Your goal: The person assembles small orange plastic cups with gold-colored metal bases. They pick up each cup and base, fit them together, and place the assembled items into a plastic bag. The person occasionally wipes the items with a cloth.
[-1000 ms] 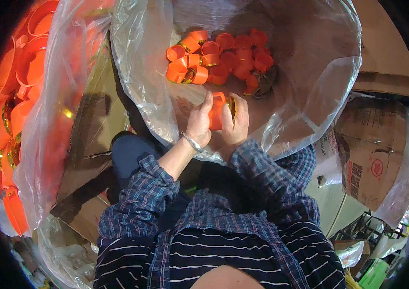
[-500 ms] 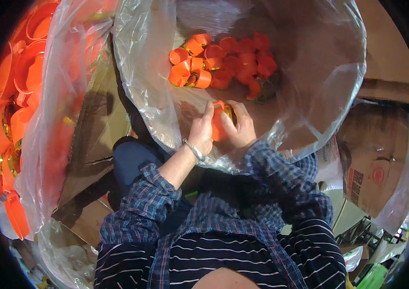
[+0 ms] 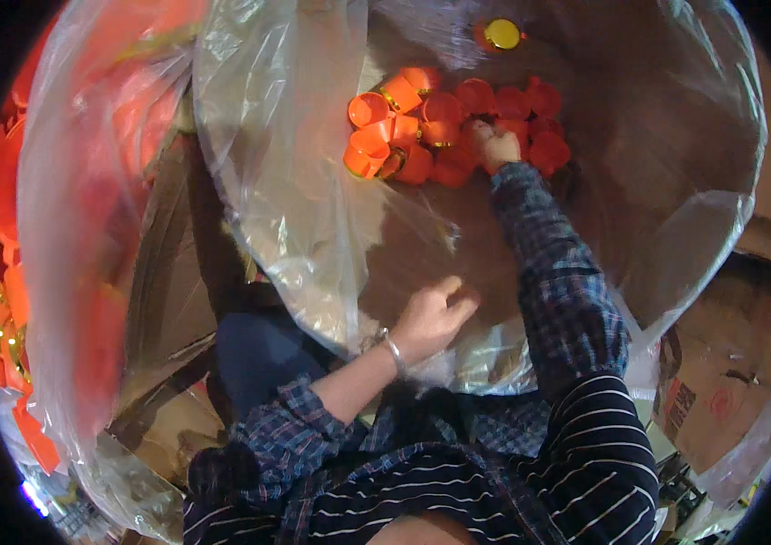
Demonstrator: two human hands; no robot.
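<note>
The right hand [image 3: 499, 147] rests among the orange cups [image 3: 367, 163] at the far side of the clear bag [image 3: 290, 209]; whether it grips one I cannot tell. The leftmost cups' mouths face upward, axes tilted. The left hand [image 3: 435, 320] is nearer, fingers loosely bent.

Carrier is a clear, wrinkled plastic liner [image 3: 263, 227], mouth spread wide, brown showing through its bottom; on it lies 1 cluster of small orange cups [image 3: 367, 154], packed side by side, many touching, some mouth-up, some tipped; gold bands visible on several; 1 yellow-faced orange piece [image 3: 502, 34] lies apart, farther toward the far wall.
</note>
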